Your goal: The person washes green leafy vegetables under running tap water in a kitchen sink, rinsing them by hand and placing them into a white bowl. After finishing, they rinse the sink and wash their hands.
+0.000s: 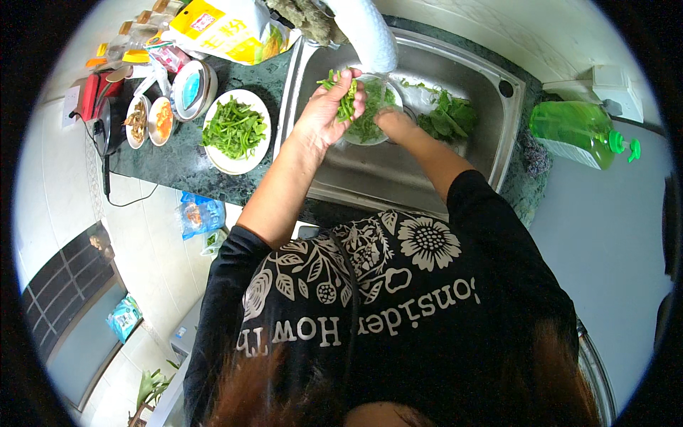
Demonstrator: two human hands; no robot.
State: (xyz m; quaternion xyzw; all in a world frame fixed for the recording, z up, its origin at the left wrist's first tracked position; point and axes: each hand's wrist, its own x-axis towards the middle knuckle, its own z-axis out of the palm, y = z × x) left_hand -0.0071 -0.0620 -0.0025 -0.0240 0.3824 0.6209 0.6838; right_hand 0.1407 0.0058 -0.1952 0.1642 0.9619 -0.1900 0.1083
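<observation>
My left hand (332,107) is raised over the left side of the stainless steel sink (368,179), its fingers curled around a bunch of cut green vegetable stems (348,100). My right hand (394,121) reaches into a white bowl (368,142) of water in the sink. Chopped greens (376,96) float in that bowl, and the right fingers are hidden among them. A thin stream of water seems to fall into the bowl from under a white-blue covered spout (371,42). Leafy green scraps (451,116) lie on the sink floor right of the bowl.
Left of the sink, a white plate (213,155) of cut greens stands on the green stone counter (184,179). Small dishes (161,121), stacked bowls (205,104) and a yellow-white bag (221,32) are beyond it. A green pump bottle (573,133) stands at the right.
</observation>
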